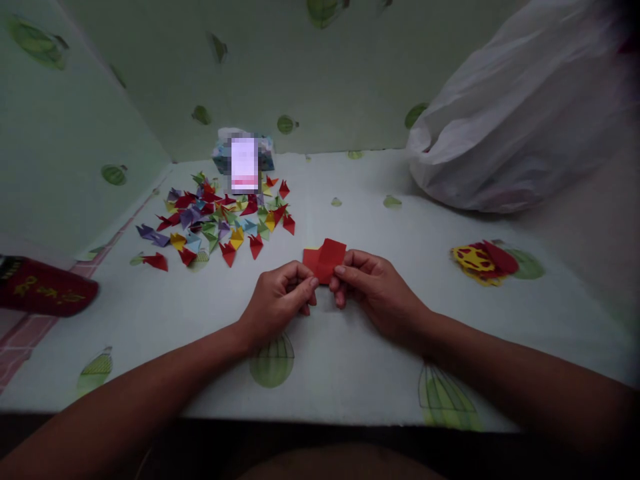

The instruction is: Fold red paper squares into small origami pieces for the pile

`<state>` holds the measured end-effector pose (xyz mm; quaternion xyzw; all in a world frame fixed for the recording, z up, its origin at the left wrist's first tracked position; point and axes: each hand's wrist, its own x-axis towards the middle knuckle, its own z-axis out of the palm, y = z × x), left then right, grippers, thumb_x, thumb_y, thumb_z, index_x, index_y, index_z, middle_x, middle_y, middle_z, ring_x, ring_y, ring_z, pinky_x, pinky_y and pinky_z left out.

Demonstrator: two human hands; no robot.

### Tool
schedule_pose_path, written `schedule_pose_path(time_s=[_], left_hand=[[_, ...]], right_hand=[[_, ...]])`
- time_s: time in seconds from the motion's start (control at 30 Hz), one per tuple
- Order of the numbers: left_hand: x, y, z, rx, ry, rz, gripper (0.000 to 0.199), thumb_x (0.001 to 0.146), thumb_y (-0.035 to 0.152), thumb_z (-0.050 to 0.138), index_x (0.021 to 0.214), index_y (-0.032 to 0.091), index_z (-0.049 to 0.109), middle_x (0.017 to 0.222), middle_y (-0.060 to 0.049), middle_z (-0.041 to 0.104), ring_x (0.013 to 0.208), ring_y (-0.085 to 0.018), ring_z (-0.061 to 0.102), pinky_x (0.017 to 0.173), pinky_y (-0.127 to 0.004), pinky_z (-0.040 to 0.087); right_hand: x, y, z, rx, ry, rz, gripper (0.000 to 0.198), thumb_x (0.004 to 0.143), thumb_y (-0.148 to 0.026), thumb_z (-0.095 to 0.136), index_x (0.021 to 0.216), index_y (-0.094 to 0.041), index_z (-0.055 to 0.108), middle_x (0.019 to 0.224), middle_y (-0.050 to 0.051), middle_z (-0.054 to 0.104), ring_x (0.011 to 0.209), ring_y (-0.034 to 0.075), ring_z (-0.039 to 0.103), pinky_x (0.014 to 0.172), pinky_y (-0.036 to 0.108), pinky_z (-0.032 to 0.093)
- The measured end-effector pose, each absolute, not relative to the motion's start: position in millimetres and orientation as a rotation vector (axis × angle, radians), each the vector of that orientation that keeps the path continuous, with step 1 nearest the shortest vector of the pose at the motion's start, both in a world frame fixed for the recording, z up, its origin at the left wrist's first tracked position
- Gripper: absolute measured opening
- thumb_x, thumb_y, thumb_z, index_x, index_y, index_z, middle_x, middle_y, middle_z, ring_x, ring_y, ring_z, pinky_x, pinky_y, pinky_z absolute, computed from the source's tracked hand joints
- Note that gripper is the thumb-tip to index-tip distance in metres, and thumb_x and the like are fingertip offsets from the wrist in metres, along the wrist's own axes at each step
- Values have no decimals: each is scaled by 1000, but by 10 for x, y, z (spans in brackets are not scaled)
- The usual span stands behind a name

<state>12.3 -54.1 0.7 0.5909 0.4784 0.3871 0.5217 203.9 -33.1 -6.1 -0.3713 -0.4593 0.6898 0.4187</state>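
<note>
A partly folded piece of red paper (331, 259) is held just above the middle of the table, between both hands. My left hand (285, 288) pinches its lower left edge between thumb and fingers. On the other side, my right hand (367, 280) grips the right edge, with the thumb on top. Some of the fingertips are hidden behind the paper. Beyond my left hand lies a spread of small folded paper pieces (215, 217) in red, yellow, green, blue and purple, with pointed tips.
A phone with a blurred bright screen (245, 163) leans on a tissue box (267, 155) at the back. A white plastic bag (500, 133) stands back right. Red and yellow cut-out shapes (483, 260) lie at right. A dark red object with yellow lettering (50, 287) lies far left.
</note>
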Motion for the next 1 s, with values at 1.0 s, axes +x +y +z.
schedule_pose_path(time_s=[1.0], left_hand=[[146,-572,-88,1649,1094,1116,22,82,20,75,100,19,61,90,-2,71,77,-13,70,72,-24,58]], right_hand=[[2089,-338,-56,-983,-1663,1149,13,87,-24,69,75,-21,64,96,4,60,93,21,57,85,37,45]])
